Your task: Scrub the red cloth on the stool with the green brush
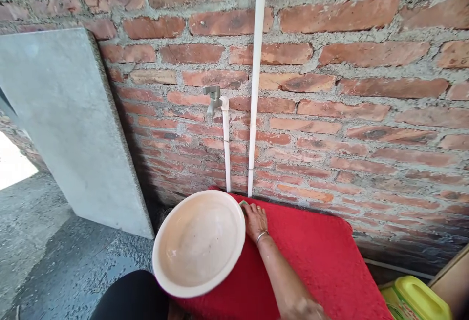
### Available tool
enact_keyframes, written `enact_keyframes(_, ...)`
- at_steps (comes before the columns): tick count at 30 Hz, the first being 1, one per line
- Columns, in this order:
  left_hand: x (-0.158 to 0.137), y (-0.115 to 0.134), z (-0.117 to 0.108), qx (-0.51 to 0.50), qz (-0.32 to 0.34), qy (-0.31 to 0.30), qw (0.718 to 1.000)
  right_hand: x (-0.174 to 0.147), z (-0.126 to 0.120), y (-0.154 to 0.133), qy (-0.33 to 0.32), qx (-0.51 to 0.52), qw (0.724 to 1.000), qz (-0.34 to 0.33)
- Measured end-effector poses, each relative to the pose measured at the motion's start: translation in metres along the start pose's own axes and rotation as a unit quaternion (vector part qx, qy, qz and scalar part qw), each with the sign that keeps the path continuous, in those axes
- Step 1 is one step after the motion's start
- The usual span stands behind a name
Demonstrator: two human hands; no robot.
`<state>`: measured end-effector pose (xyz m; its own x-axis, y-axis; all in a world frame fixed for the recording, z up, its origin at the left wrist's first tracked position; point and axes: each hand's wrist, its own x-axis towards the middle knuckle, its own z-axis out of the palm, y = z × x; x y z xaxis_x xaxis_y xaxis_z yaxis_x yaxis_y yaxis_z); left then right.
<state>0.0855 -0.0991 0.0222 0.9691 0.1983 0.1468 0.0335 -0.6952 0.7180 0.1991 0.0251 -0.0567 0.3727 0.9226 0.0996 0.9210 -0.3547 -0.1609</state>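
Observation:
A pale cream plastic basin (201, 246) is tilted at the left edge of a red-covered surface (315, 242), its hollow side facing me. My right hand (255, 221), with a bangle at the wrist and a ring, is beside the basin's right rim, palm down. Its fingers are bent over a small green thing, seemingly a sponge (243, 203), of which only an edge shows. The basin's inside has a few small dark specks. My left hand is out of sight.
Behind stands a brick wall (330, 105) with a tap (213, 101) on a short white pipe and a taller white pipe (256, 80). A grey slab (76, 129) leans at the left above wet floor (84, 256). A yellow plastic container (414, 298) is at the lower right.

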Motion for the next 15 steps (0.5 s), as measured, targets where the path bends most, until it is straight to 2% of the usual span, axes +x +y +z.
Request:
enact_keyframes(3,-0.013,-0.027,-0.054,0.034,-0.053,0.048,0.997,-0.004,-0.011,0.044,0.005,-0.020,0.998,0.065)
enact_keyframes(4,-0.016,-0.040,-0.075,0.073,-0.117,0.071,0.988,-0.009,-0.017,0.065,0.009,-0.028,0.995,0.095)
enact_keyframes(6,-0.022,-0.071,-0.116,0.167,-0.263,0.092,0.946,-0.022,-0.033,0.112,0.017,-0.046,0.986,0.162)
enact_keyframes(8,-0.031,-0.102,-0.146,0.244,-0.337,0.053,0.908,-0.039,-0.049,0.155,0.025,-0.062,0.971,0.230)
enact_keyframes(10,-0.041,-0.129,-0.162,0.284,-0.383,-0.006,0.879,-0.054,-0.064,0.185,0.033,-0.075,0.951,0.297)
enact_keyframes(12,-0.048,-0.151,-0.166,0.292,-0.380,-0.048,0.876,-0.061,-0.074,0.196,0.040,-0.081,0.935,0.343)
enact_keyframes(14,-0.048,-0.167,-0.163,0.285,-0.378,-0.088,0.876,-0.056,-0.076,0.184,0.044,-0.079,0.935,0.344)
enact_keyframes(15,-0.044,-0.173,-0.161,0.280,-0.382,-0.103,0.875,-0.049,-0.075,0.169,0.045,-0.074,0.943,0.322)
